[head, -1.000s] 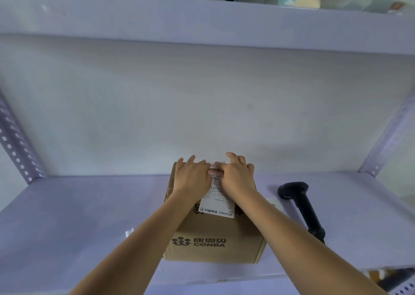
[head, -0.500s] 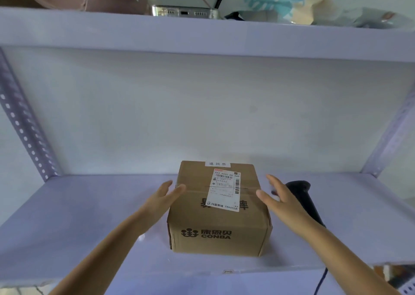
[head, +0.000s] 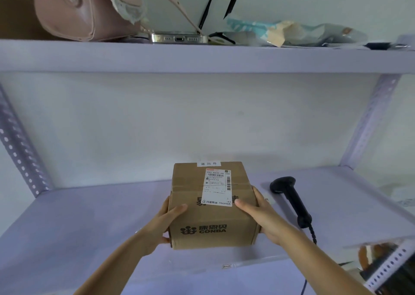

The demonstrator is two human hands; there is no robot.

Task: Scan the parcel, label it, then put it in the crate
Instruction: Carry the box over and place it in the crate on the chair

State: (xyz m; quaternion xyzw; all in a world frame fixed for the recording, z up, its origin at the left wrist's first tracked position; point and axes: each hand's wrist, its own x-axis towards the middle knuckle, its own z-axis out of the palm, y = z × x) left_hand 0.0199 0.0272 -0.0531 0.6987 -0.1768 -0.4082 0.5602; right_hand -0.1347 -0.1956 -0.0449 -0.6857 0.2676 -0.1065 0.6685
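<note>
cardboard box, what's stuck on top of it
On the cardboard box top: a white shipping label with barcodes, and a small white sticker at the far edge. Both thumbs rest on top; the left hand and right hand cover its sides.

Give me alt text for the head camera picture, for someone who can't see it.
Two bare hands, left hand and right hand, clasp opposite sides of a labelled cardboard parcel on a pale shelf. A black handheld scanner lies right of it.
</note>
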